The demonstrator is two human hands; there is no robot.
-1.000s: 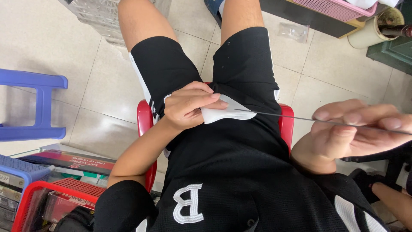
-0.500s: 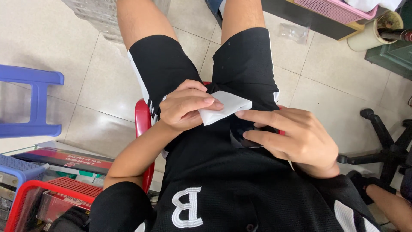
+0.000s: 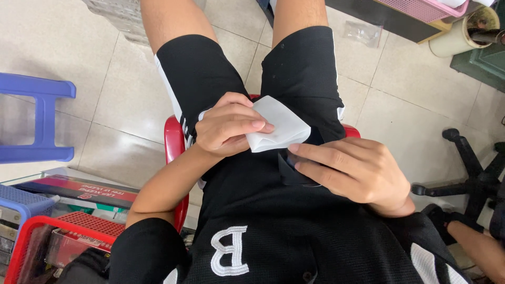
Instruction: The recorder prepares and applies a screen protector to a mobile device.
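Seated person, white cloth patch (image 3: 281, 125) over lap.
L hand (image 3: 227, 125) pinches the soft, flat, squarish patch, thumb on top; R hand (image 3: 357, 171) just below it, fingers stretched w/ tips at patch's lower edge, grasping nothing visible. Red plastic chair (image 3: 173, 152) beneath.

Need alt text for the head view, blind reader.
Seated on a red plastic chair, a person's left hand pinches a small white folded cloth piece over their lap, while the right hand touches its lower edge. Pale tiled floor below.

Black shirt (image 3: 294, 231), white-striped black shorts (image 3: 200, 73)
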